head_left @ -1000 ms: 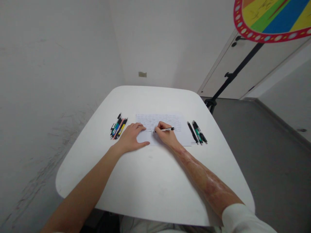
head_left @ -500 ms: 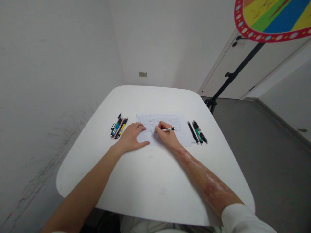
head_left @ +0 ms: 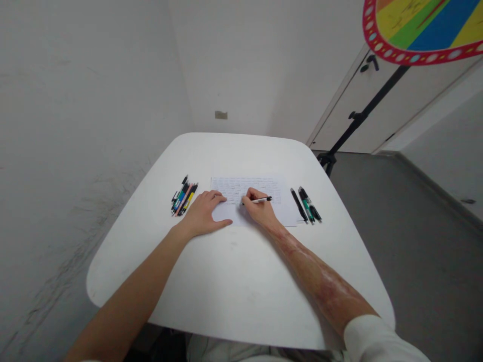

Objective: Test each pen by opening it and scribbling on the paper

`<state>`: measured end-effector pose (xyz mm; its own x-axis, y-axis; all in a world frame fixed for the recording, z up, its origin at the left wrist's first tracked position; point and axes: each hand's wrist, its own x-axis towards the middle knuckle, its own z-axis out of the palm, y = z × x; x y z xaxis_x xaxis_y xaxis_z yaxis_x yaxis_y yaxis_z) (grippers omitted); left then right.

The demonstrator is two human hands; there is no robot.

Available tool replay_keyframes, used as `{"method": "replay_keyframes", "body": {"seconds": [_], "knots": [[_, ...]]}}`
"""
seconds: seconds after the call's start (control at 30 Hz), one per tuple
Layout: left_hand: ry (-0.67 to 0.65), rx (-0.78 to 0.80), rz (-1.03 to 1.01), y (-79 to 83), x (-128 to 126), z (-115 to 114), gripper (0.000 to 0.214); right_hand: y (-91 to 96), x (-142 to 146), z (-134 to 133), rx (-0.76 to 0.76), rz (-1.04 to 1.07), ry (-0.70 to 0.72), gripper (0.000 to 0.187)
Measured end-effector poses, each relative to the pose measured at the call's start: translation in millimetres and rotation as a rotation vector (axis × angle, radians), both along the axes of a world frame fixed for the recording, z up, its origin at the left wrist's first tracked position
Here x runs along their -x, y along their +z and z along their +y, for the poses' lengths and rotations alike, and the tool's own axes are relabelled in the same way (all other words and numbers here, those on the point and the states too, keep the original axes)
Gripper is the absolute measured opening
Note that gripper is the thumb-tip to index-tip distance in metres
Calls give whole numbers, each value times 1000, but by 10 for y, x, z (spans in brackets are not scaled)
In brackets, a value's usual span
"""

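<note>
A white sheet of paper point(head_left: 279, 213) lies on the table, its upper part covered with rows of handwriting. My right hand point(head_left: 260, 208) grips a white pen with a black end point(head_left: 262, 199), its tip at the paper below the written lines. The pen slants to the right, and the fingers hide part of its tip. Flat on the paper's left edge rests my left hand point(head_left: 207, 213), thumb and fingers apart, holding nothing. Just left of that hand lies a group of pens and markers point(head_left: 184, 198).
More pens point(head_left: 307, 205), black and green, lie right of the paper on the white table point(head_left: 241, 281). Walls stand close at the left and back. A colourful wheel point(head_left: 426, 30) on a black stand point(head_left: 362, 118) rises at the right, before a door.
The view has shifted very slightly. The door handle at the upper right now tilts downward. Both hands and the pen keep almost the same place on the paper.
</note>
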<state>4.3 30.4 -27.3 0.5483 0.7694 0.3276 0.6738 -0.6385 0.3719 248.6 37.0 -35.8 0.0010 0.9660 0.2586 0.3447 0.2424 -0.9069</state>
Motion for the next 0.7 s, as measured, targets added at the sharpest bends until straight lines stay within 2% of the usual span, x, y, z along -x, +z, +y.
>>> {"method": "replay_keyframes", "body": {"seconds": [0.7], "knots": [[0, 8, 8, 3, 2, 0, 63, 55, 0, -31, 8, 15, -22, 22]]}}
